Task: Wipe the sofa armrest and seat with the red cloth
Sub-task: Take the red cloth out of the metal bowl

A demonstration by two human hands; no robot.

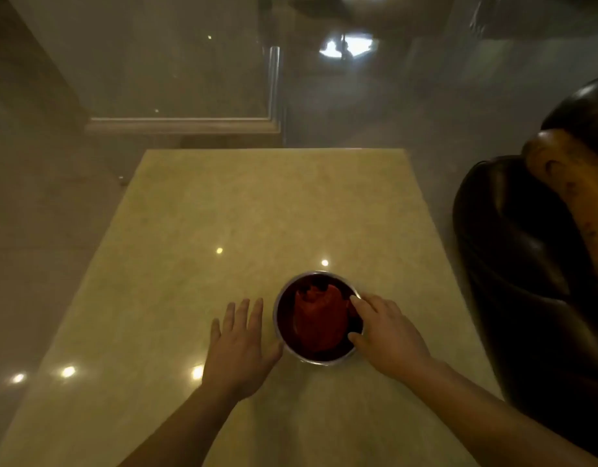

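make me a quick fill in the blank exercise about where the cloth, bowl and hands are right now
1. The red cloth lies bunched inside a round metal ____.
2. The bowl stands on a glossy beige ____.
3. The ____ hand reaches over the bowl's rim, while the other hand is spread open beside it.
4. The dark sofa stands to the person's ____.

Missing words: bowl; table; right; right
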